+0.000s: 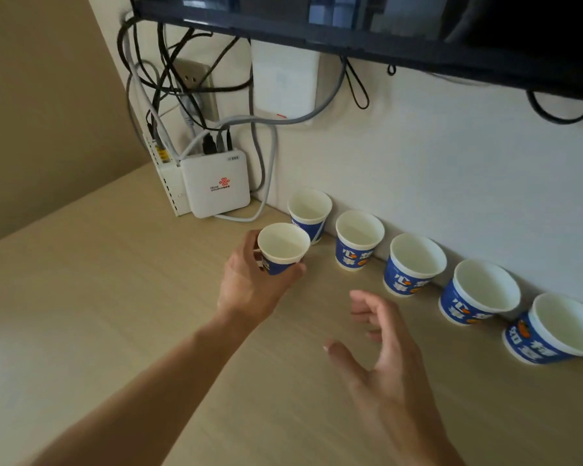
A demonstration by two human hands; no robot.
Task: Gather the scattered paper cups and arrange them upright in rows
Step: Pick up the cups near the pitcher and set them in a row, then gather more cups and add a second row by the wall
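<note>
So you're pretty far along here. Your left hand (249,284) has its fingers and thumb wrapped round one paper cup (283,245), mouth up. I can't tell if its base is on the desk (122,297) or just off it, since your fingers cover the bottom.

Just beyond that hand and off to its right, a row of five cups (414,264) stands upright along the wall (435,169). It runs on past your right hand (387,361), which hangs over the desk with fingers loosely spread and nothing in it. The row's nearest cup is right behind the one you're holding, almost touching it.

My guess: the first row's done and this cup starts a second row in front. No loose cups show near either hand, so how many are left, no idea. A white router box (216,183) sits beyond your left hand.
</note>
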